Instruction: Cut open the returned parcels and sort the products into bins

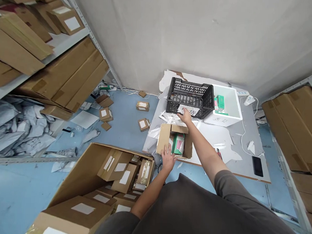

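On the table stands an open cardboard box with its flaps folded out. Inside it lies a green and pink packet. My left hand rests on the left flap near its front corner, fingers spread. Reaching past the box, my right hand touches the lower front of a black plastic crate, beside its white handwritten label. Its fingers look apart. A white bin stands right of the crate, with green and pink packets in it.
A large carton of labelled small boxes stands left of me. Small boxes lie on the blue floor. Shelves with cartons flank both sides. The table also bears a phone, white cables and paper scraps.
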`<state>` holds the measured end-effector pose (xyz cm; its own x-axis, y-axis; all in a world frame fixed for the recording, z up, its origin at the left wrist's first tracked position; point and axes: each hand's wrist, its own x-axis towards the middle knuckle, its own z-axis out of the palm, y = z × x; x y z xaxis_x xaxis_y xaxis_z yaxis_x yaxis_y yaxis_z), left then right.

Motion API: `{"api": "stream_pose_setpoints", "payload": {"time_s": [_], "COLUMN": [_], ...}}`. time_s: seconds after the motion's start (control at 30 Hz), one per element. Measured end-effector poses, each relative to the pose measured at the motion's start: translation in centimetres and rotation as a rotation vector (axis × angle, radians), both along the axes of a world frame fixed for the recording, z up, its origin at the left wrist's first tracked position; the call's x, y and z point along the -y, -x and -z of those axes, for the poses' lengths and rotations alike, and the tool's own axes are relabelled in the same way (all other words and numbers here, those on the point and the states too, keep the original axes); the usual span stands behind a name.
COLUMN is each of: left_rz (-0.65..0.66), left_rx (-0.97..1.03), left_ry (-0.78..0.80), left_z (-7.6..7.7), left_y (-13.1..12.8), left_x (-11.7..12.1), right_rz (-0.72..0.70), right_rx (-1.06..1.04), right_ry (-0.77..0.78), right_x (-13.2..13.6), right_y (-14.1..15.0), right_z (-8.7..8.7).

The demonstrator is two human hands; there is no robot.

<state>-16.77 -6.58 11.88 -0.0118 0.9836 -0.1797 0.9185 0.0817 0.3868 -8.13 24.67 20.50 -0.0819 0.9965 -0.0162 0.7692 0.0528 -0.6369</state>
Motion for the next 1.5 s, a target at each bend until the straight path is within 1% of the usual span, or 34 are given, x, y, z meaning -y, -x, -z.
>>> {"api": "stream_pose_setpoints", "payload": {"time_s": [0.1,0.23,0.3,0.37,0.43,0.53,0.63,0.7,0.77,0.87,0.97,1.23,1.37,1.5], "left_rz": [0.035,0.087,0.101,0.11,0.106,0.092,0.075,0.062,0.045,0.032,0.038,0.06,0.076,0.066], "left_rx": [0.006,0.012,0.022,0.029,0.027,0.013,0.017,0.033,0.05,0.067,0.078,0.056,0.042,0.069], "left_ry": [-0.008,-0.018,-0.03,-0.052,-0.073,-0.07,-0.057,-0.056,-0.058,-0.062,-0.05,-0.04,-0.035,-0.054], "left_z": [0.1,0.6,0.9,1.1,1.1,1.2,1.3,1.4,1.5,1.6,1.6,1.1,0.9,0.9], "left_y": [0.4,0.9,1.1,1.2,1.1,0.9,0.5,0.2,0.0,-0.2,-0.2,-0.4,-0.3,-0.3], "left_x": [-0.2,-0.6,-0.6,-0.6,-0.6,-0.5,-0.3,0.0,0.2,0.5,0.5,0.4,0.5,0.6], "right_rz": [0.0,0.001,-0.008,-0.024,-0.051,-0.116,-0.122,-0.107,-0.115,-0.123,-0.041,0.111,0.146,0.243], "right_rx": [-0.014,-0.056,-0.094,-0.137,-0.16,-0.106,0.038,0.133,0.199,0.286,0.397,0.522,0.491,0.462], "right_ry": [-0.013,-0.098,-0.154,-0.193,-0.189,-0.092,0.118,0.285,0.434,0.613,0.71,0.739,0.699,0.675], "right_x": [0.8,2.1,3.5,5.6,8.6,13.7,17.7,19.2,19.6,19.1,18.2,16.4,16.2,16.1], "right_y": [-1.2,-3.4,-4.5,-5.2,-5.4,-4.6,-3.2,-2.3,-1.6,-1.0,-0.8,0.0,0.5,0.9], "right_z": [-0.6,-2.5,-3.3,-3.4,-2.6,-0.2,2.6,4.4,6.0,8.1,9.6,12.4,13.6,14.4]}}
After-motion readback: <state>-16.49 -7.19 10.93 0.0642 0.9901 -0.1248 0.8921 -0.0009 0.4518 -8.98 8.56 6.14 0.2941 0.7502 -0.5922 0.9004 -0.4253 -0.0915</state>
